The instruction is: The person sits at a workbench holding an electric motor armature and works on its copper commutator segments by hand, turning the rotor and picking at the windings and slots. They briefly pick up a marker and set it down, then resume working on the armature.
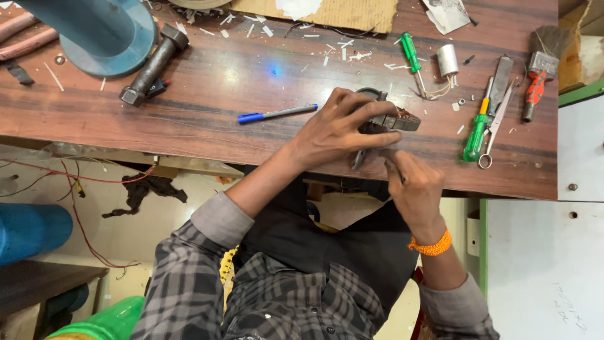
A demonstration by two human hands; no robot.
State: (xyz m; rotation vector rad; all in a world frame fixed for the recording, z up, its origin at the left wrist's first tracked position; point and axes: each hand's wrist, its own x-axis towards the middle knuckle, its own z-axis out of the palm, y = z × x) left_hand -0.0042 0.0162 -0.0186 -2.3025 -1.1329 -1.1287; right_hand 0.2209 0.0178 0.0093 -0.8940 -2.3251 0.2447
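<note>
My left hand (pixel 340 129) is closed over a small dark metal motor part (pixel 393 121) with copper windings, held at the near edge of the wooden workbench (pixel 220 119). My right hand (pixel 414 186) comes up from below the bench edge, fingers pinched on a thin tool or strip (pixel 360 157) that touches the underside of the part; what it is I cannot make out. An orange thread band (pixel 433 245) circles my right wrist.
A blue-capped pen (pixel 277 114) lies left of my hands. To the right lie two green screwdrivers (pixel 476 133), scissors (pixel 494 135), a file, a brush (pixel 540 69) and a silver capacitor (pixel 447 60). A heavy bolt (pixel 151 65) and blue round base (pixel 104 34) sit far left.
</note>
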